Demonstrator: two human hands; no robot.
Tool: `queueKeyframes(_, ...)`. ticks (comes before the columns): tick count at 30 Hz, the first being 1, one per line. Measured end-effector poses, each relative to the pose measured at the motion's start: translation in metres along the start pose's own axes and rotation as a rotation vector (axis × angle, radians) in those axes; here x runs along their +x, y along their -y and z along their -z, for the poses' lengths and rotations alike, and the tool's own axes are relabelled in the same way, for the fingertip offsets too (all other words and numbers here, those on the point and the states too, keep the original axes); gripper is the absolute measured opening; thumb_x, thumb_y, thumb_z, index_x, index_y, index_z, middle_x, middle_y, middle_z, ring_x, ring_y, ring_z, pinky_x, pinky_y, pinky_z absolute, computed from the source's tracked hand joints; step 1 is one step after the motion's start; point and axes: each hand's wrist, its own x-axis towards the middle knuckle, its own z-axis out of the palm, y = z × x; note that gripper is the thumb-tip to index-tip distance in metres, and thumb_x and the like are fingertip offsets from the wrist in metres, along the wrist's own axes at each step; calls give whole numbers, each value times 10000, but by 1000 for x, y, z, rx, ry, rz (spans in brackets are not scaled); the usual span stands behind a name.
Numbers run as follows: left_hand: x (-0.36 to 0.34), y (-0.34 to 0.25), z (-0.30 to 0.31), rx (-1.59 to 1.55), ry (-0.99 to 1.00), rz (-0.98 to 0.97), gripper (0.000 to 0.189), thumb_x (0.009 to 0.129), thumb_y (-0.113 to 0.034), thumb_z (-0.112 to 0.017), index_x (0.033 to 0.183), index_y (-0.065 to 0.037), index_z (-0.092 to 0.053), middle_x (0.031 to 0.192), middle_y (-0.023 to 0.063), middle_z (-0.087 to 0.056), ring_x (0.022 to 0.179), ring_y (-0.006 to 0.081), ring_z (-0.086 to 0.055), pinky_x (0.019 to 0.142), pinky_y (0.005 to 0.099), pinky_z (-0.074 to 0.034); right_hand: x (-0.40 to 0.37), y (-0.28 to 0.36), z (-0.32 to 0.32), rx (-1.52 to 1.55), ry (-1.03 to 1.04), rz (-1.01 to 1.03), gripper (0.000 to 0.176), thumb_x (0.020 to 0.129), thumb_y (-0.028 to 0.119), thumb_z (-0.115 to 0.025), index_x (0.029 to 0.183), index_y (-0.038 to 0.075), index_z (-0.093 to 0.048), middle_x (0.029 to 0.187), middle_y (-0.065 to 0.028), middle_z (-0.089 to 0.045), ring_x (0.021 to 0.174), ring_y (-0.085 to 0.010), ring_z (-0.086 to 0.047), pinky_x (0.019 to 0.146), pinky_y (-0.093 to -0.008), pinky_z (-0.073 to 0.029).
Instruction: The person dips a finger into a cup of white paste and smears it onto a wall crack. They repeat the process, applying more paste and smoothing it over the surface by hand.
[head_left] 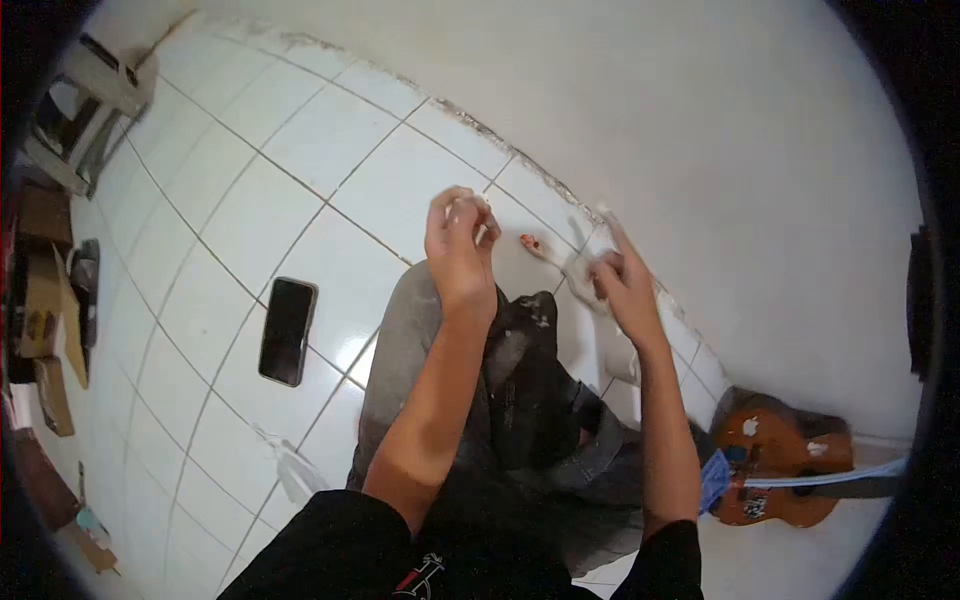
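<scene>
**On the tiled floor (290,130), a small red-and-white thing (532,243)**

I see it between the left hand (462,225), slightly nearer, and the right hand (622,285), its long axis slanting down rightward. Left fingers curl, right forefinger points out; I can't tell whether either grips anything. A blurred whitish thing (580,280) intrudes on the right hand's side. The phone (288,332) lies well apart.

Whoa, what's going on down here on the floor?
Someone in a black shirt is down low over a white tiled floor, both hands raised, apart. The left hand has its fingers curled; the right hand is blurred, so I can't tell if either holds anything. A small reddish thing shows between them. A phone lies on the tiles untouched, and a guitar is by the wall.
</scene>
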Motion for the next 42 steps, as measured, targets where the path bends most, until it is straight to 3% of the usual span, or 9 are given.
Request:
queueKeyframes(1,0,1,7,-51,-19,91,199,902,-94,-560,1096,-66,-525,914,26,-542,804,133,-516,715,277,-436,24,-5,-15,-319,11,105,690,911,251,-562,1524,107,-279,707,-102,-642,620,-187,-623,595,-342,-496)
queueKeyframes(2,1,2,13,-99,-29,184,200,901,-83,-544,1099,-78,-513,891,18,-526,788,128,-502,711,271,-430,43,-5,-28,-341,19,98,690,911,251,-562,1524,107,-279,707,-102,-642,620,-187,-623,595,-342,-496)
queueKeyframes(4,5,-5,8,-126,-33,209,186,907,-73,-516,1093,-80,-518,897,18,-523,782,127,-493,716,266,-426,77,-5,-51,-1188,51,246,806,869,263,-612,1548,130,-197,660,-104,-661,540,-208,-634,513,-368,-476)
queueKeyframes(7,12,-8,10,-117,29,161,182,907,-73,-520,1089,-78,-517,895,18,-521,781,122,-489,722,264,-423,124,-18,-76,-1457,56,306,890,819,230,-633,1557,133,-145,571,-43,-633,457,-193,-603,437,-353,-433)
queueKeyframes(11,20,-12,13,-216,-9,230,173,909,-72,-519,1082,-76,-517,889,17,-518,788,115,-497,730,265,-433,168,-24,-93,-1575,27,380,890,792,166,-616,1556,131,-160,527,-20,-598,422,-168,-569,416,-337,-403)
queueKeyframes(16,32,-10,21,-322,-45,242,177,907,-67,-521,1083,-74,-512,894,18,-518,790,111,-501,737,264,-440,204,-25,-103,-1618,42,426,868,841,139,-570,1565,147,-92,512,6,-575,398,-149,-527,397,-338,-362)
queueKeyframes(21,30,-10,21,-323,-38,249,182,900,-49,-515,1081,-71,-505,902,28,-517,801,112,-500,728,260,-434,222,-20,-107,-1775,156,294,873,879,140,-570,1570,213,-40,503,20,-556,388,-150,-505,380,-331,-337)
queueKeyframes(27,29,-14,17,-323,-63,241,169,906,-25,-497,1070,-62,-500,905,35,-514,822,112,-499,721,251,-429,235,-17,-105,-1758,163,346,875,888,126,-566,1568,227,-25,551,-2,-601,425,-160,-559,386,-329,-388)
queueKeyframes(42,29,-12,20,-305,-31,222,155,918,-28,-498,1070,-55,-510,902,34,-503,820,107,-491,735,243,-434,239,-24,-102,-1794,225,212,938,870,114,-605,1567,226,12,624,-59,-655,471,-178,-605,381,-344,-453)
